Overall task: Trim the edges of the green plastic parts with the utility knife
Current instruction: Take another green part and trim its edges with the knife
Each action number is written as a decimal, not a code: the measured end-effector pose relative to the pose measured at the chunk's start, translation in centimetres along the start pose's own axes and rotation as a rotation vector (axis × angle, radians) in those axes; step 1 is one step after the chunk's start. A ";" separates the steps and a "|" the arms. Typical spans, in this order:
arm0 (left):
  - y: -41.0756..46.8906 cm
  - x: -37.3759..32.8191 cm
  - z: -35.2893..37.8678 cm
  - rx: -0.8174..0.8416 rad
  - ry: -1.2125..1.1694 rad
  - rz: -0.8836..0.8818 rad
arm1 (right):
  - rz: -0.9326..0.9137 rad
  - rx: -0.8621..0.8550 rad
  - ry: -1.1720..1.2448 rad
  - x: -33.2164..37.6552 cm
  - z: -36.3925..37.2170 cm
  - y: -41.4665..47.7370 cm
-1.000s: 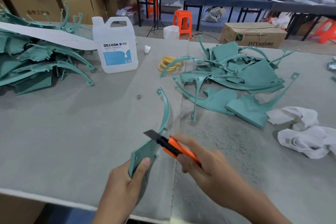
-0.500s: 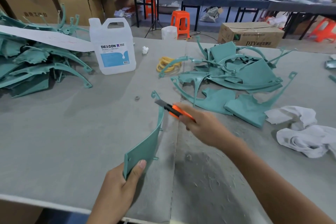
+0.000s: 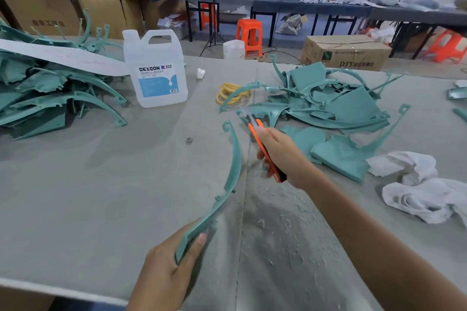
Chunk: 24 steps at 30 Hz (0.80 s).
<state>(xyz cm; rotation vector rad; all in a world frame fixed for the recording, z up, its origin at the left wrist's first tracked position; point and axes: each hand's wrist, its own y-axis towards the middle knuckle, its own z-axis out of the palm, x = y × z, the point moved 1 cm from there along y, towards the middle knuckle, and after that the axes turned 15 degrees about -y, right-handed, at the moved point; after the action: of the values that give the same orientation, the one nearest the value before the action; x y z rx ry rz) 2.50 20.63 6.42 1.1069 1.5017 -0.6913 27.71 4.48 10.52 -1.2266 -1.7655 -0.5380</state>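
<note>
A person is working at one grey cloth-covered table (image 3: pixel 75 197). The left hand (image 3: pixel 166 270) is gripping the wide lower end of one long curved teal-green plastic part (image 3: pixel 233 166), with the thumb pressing on its face. The part is arching away over the middle of the table, hooked tip farthest out. The right hand (image 3: pixel 280 156) is clenching one orange-handled utility knife (image 3: pixel 265 151). Its blurred blade is pointing away, just right of the part's upper stretch and not touching it. The two hands are working well apart.

Two piles of green plastic parts are lying on the table, one at the left (image 3: pixel 50 93) and one at the right (image 3: pixel 328 106). One translucent white plastic jug (image 3: pixel 156 70) is standing between them, near one bundle of yellow rubber bands (image 3: pixel 231 93). Two crumpled white cloths (image 3: pixel 424 199) are lying at the right.
</note>
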 end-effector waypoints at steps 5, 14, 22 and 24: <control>-0.9 -0.1 0.4 0.157 0.351 0.358 | -0.040 0.012 0.348 -0.2 1.3 -5.3; -0.2 0.3 0.9 -0.204 -0.124 -0.190 | -0.184 -0.104 0.539 0.1 -1.2 -8.1; 0.0 -1.7 2.6 -0.085 -1.414 -0.774 | -0.202 -0.011 0.621 -1.2 -1.1 -9.6; 0.0 -1.9 2.8 -0.100 -1.375 -0.730 | -0.147 -0.034 0.619 -1.5 -1.1 -9.8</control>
<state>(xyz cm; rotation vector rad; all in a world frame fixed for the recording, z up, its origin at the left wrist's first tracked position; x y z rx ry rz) 3.58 17.61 7.60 -0.1824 0.6204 -1.4385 19.57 -1.19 11.07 -0.8299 -1.3201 -0.9235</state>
